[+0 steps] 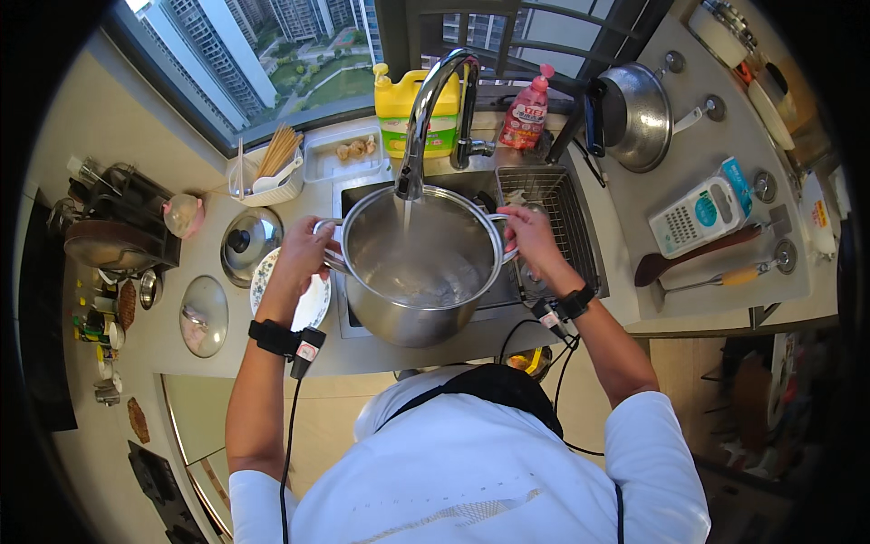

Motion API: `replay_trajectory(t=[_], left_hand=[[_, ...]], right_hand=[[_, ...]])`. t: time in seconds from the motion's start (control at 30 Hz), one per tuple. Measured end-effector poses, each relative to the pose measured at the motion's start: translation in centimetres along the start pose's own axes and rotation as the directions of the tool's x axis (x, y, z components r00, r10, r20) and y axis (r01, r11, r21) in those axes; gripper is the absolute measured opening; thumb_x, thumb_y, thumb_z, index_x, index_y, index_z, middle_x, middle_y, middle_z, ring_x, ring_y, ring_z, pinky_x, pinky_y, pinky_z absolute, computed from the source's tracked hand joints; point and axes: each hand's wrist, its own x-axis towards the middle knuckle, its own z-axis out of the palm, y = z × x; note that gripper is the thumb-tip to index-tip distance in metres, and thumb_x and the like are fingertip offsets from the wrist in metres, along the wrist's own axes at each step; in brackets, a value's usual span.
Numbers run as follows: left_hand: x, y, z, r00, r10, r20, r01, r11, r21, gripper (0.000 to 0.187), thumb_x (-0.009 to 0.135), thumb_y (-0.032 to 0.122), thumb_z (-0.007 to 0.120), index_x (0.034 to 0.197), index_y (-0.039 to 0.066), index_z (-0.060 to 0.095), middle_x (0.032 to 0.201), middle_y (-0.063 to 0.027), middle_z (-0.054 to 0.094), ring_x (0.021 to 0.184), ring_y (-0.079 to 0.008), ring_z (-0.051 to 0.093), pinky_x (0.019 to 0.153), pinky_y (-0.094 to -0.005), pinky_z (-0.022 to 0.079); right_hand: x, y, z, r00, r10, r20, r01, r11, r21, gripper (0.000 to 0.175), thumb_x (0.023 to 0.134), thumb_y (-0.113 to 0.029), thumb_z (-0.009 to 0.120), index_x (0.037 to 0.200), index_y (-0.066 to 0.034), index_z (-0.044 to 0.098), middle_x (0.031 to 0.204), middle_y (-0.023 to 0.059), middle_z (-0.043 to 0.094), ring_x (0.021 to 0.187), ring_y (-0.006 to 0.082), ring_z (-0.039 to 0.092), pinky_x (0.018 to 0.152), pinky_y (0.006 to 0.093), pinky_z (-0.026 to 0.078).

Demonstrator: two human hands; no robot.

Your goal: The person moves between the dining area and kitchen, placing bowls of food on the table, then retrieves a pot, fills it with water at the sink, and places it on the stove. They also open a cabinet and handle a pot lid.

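Note:
A large stainless steel stockpot [408, 325] is held over the sink [476, 182] by its two loop handles. My left hand [306, 253] grips the left handle, and my right hand [532, 239] has hold of the right one. From the chrome gooseneck faucet [425, 102] a stream of water [407, 219] falls into the pot, where the water [438, 279] at the bottom is stirred up. A wire basket [564, 211] sits in the sink's right side, partly behind my right hand. The underside of the pot is hidden.
Left of the pot lie a floral plate [314, 302], a domed pot lid [253, 248] and a glass lid [204, 316]. Behind stand a white chopstick basket [272, 194], a yellow detergent jug [387, 102] and a pink pump bottle [527, 119]. A steel pan [646, 115] and grater [700, 214] are at right.

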Motion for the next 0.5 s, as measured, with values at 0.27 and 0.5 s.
replay_trajectory(t=[0.27, 0.5], left_hand=[[-2.1, 3.1, 0.8, 0.954, 0.265, -0.14, -0.241, 0.956, 0.166, 0.027, 0.104, 0.018, 0.053, 0.121, -0.002, 0.055, 0.083, -0.0146, 0.068, 0.047, -0.0165, 0.062, 0.03, -0.026, 0.042], [-1.3, 0.8, 1.0, 0.981, 0.173, -0.087, -0.17, 0.985, 0.042, 0.029, 0.104, 0.021, 0.054, 0.124, 0.0, 0.056, 0.09, -0.0137, 0.066, 0.051, -0.0164, 0.064, 0.03, -0.0233, 0.041]], right_hand=[[2.4, 1.8, 3.0, 0.998, -0.033, 0.048, 0.022, 0.977, 0.21, 0.031, 0.105, -0.013, 0.048, 0.133, -0.0089, 0.062, 0.075, -0.0016, 0.055, 0.056, 0.0076, 0.052, 0.049, 0.0227, 0.043], [0.7, 0.0, 0.9, 0.995, -0.047, -0.084, 0.066, 0.967, 0.244, 0.03, 0.105, -0.013, 0.048, 0.128, -0.0028, 0.064, 0.073, -0.0018, 0.052, 0.057, 0.0074, 0.048, 0.05, 0.0247, 0.043]])
